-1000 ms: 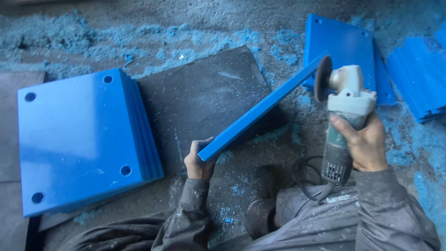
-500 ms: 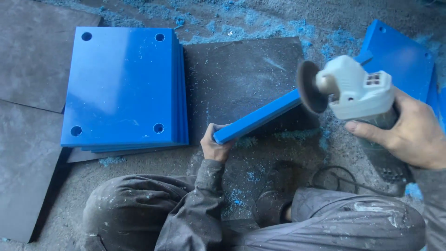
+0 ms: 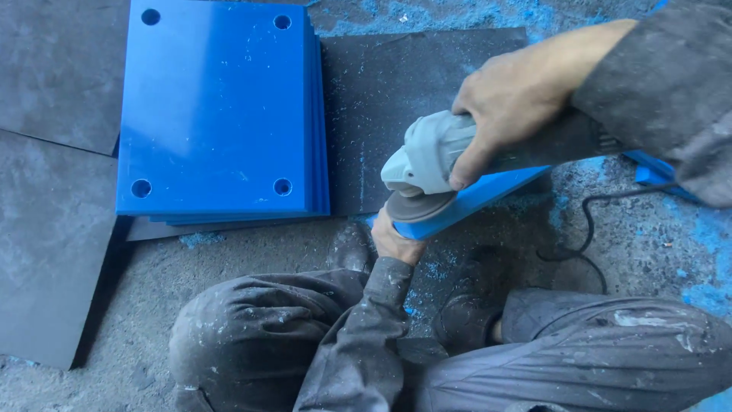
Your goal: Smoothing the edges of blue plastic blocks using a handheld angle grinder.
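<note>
Far left: dark grey flat slabs lie on the dusty concrete floor.

Next, a stack of blue rectangular plastic plates, each with round holes near its corners, lies flat, its right edge overlapping a dark grey mat speckled with blue shavings.

Centre: left hand, fingers curled shut around the near end of a single blue plastic plate, which is held on edge and runs up to the right, just above the knees. Much of the plate is hidden under the tool.

Right of that: grey handheld angle grinder, its disc down at the plate's near edge, just beside the left hand. Right hand wraps the grinder body in a closed grip, index finger stretched along the housing. Black power cord loops over the floor at right; more blue plastic lies under the right sleeve.

Judgement on doing this pass well: the disc sits very near the left fingers, so a lighter touch and a steady draw along the edge, away from that hand, looks wise. Holding the plate firmly would limit chatter. Cord is best kept behind the disc.
</note>
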